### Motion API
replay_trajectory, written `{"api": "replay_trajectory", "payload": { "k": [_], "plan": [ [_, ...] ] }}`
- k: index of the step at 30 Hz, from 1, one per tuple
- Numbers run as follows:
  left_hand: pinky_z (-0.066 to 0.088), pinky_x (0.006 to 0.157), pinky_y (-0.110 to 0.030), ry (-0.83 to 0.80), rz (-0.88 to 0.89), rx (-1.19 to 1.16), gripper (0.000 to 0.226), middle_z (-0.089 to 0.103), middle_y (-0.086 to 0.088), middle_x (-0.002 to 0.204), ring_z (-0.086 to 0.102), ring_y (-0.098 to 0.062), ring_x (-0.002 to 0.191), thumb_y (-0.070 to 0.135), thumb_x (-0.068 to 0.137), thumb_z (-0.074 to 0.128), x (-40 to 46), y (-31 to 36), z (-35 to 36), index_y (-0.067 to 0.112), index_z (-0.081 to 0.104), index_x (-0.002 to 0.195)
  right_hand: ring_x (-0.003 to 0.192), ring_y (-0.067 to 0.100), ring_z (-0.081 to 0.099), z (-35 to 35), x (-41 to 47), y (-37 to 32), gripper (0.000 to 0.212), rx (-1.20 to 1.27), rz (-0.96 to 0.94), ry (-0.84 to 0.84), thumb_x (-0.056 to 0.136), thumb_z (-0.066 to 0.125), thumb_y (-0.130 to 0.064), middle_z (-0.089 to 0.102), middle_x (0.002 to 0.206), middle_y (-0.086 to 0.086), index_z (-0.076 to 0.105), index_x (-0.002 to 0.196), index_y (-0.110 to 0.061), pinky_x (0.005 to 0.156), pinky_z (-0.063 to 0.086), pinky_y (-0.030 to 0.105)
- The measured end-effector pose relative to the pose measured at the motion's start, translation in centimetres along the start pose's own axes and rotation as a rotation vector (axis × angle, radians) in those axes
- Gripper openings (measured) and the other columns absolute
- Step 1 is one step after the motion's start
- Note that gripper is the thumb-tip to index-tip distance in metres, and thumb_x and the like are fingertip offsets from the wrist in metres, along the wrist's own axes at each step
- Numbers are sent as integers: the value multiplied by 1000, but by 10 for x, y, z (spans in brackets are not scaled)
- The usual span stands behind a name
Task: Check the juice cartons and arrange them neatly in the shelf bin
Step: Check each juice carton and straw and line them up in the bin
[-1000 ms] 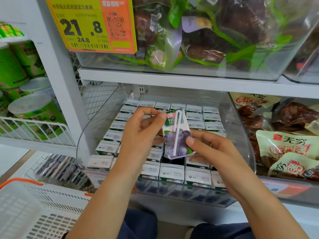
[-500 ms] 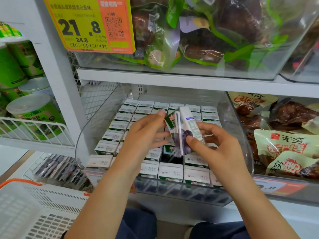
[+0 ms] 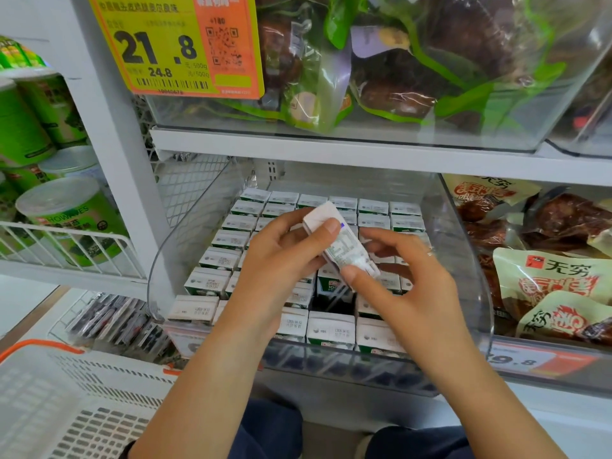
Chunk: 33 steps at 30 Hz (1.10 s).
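Head camera looks down on a clear shelf bin (image 3: 470, 260) packed with rows of juice cartons (image 3: 246, 208) standing upright, their white tops facing up. One loose carton (image 3: 341, 241) is held above the middle of the bin, tilted so its long axis runs from about ten o'clock down to four o'clock, a white printed side panel facing the camera. The left hand (image 3: 281, 263) grips its upper end, thumb pressed across the panel and the other fingers curled behind it. The right hand (image 3: 407, 279) pinches the lower end between thumb and forefinger; its remaining fingers are loosely spread toward nine o'clock. Directly below the held carton, a dark gap shows among the standing cartons, near the front rows.

At eleven o'clock of the bin hangs a yellow and orange price tag (image 3: 175, 44) reading 21.8. Bagged snacks (image 3: 549, 283) lie at three o'clock, green cans (image 3: 69, 220) at nine o'clock, and a white basket (image 3: 66, 402) with an orange handle sits at seven o'clock.
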<state>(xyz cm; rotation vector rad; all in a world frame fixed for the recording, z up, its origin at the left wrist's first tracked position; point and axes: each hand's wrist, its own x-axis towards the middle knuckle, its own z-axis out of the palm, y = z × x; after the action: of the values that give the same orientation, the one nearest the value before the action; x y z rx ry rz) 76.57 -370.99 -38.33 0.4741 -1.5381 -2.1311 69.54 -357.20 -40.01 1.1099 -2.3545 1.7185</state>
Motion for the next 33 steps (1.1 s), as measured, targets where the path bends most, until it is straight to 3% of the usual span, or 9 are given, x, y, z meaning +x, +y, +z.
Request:
{"api": "replay_trajectory", "payload": {
  "k": [2,5,15,18,21,24,28,31,33],
  "plan": [
    [57,74,-22,-9,-1,-24,40,76,-5,96,72,-17,93,33,70,72,0,2,-2,13,69,105,101,-7,58,-4,3,0,60,146,174,-71,66,61,-59,62,110,-16,58,121,-34,80,48,11],
    [57,75,-22,-32,8,-42,37,76,-6,96,72,-18,93,34,70,71,0,3,-4,14,70,102,99,-3,63,-7,5,0,64,326,307,-208,66,61,-53,69,109,-9,59,124,-25,78,51,13],
    [56,74,-23,-93,10,-92,50,74,-7,100,71,-19,94,31,67,74,-1,5,-3,11,66,111,96,11,68,-12,6,0,46,552,368,-228,68,77,-35,72,104,-3,67,110,-20,76,54,19],
    [57,76,-27,-187,-67,-192,42,72,-12,105,70,-22,95,18,72,70,1,5,-8,10,65,113,92,10,68,-12,7,-1,46,531,314,-161,64,76,-34,73,101,-5,66,107,-21,74,53,18],
    [56,81,-29,-279,-110,-124,43,70,-12,114,68,-23,105,14,75,71,3,7,-17,18,66,118,85,4,67,-15,5,0,53,445,232,-73,53,86,-38,72,97,-9,64,100,-29,67,52,16],
    [57,82,-31,-324,-140,-47,48,70,-10,115,68,-24,106,24,74,75,2,8,-21,33,66,119,100,4,63,-19,3,3,50,181,58,-16,62,82,-27,63,107,-13,58,103,-42,81,52,18],
    [57,77,-28,-246,-85,-10,46,73,-8,106,70,-23,100,30,73,72,2,6,-17,32,66,119,109,4,55,-16,0,5,63,59,-99,-16,64,84,-8,53,114,-11,56,111,-40,88,49,20],
    [56,72,-24,-199,-22,26,46,74,-5,101,72,-19,93,27,72,70,3,3,-16,22,65,117,112,0,52,-13,0,5,72,55,-97,-23,66,83,-8,51,119,-15,51,118,-46,90,48,17],
    [56,71,-23,-198,7,25,41,74,-2,99,72,-17,91,24,73,68,3,2,-17,20,65,114,114,0,53,-11,1,4,75,124,22,-44,68,82,-16,53,123,-16,45,124,-49,89,49,18]
  ]
}}
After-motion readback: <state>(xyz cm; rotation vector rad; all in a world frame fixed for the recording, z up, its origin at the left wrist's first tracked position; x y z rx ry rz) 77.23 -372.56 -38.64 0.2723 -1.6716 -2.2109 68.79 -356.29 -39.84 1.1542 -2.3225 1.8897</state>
